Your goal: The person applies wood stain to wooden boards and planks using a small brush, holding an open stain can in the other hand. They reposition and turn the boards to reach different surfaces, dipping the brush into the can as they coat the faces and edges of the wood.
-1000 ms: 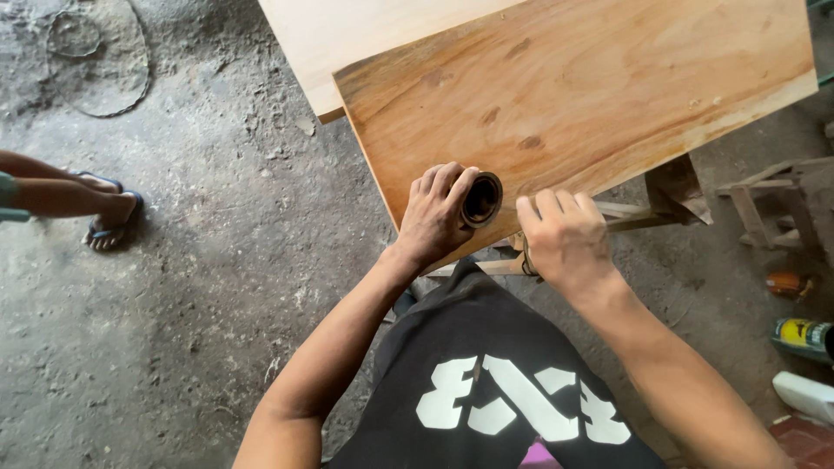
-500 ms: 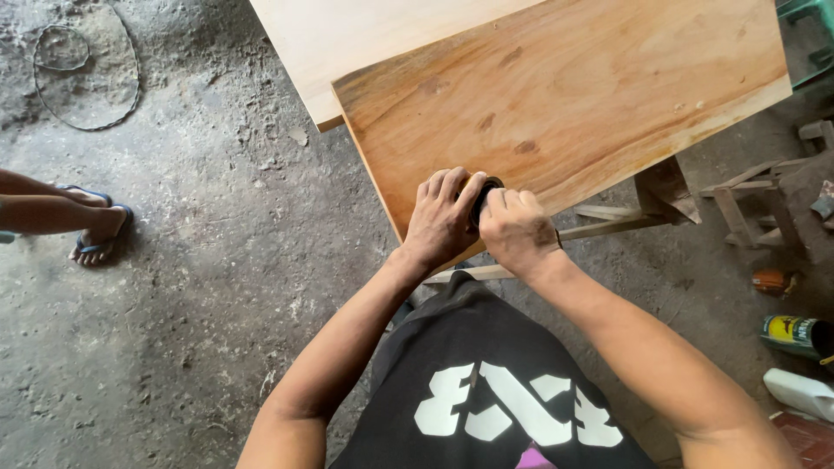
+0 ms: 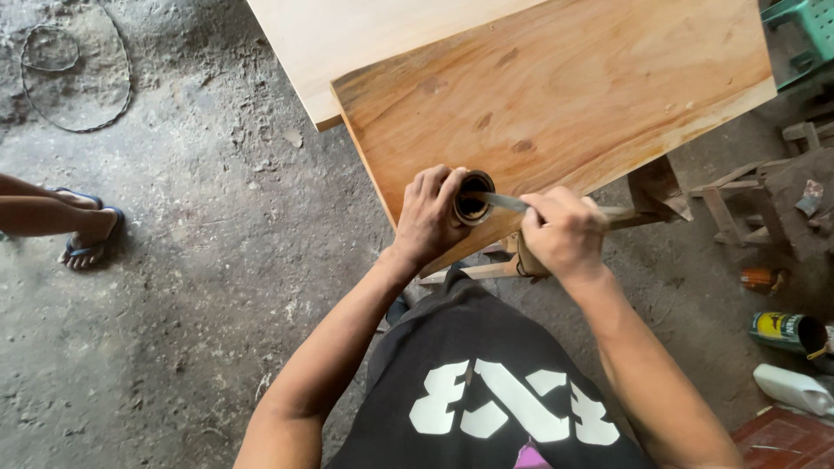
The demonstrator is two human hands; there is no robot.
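My left hand [image 3: 430, 217] wraps around a small round tin [image 3: 473, 197] with a dark inside, held over the near edge of a reddish-brown wooden board [image 3: 556, 95]. My right hand [image 3: 563, 233] grips a thin flat metal blade [image 3: 504, 202], like a putty knife, whose tip reaches into the tin's open mouth. The blade's handle is hidden in my fist. A paler board [image 3: 365, 39] lies beyond the brown one.
Another person's foot in a sandal [image 3: 82, 230] stands on the grey concrete floor at left. A wire loop [image 3: 74, 74] lies at the top left. A yellow-labelled can [image 3: 782, 330], a white bottle [image 3: 795, 388] and wooden trestle legs [image 3: 721, 204] are at right.
My right hand, which was pressed against the tin half a second ago, has drawn back to the right, and the blade now shows between it and the tin's mouth.
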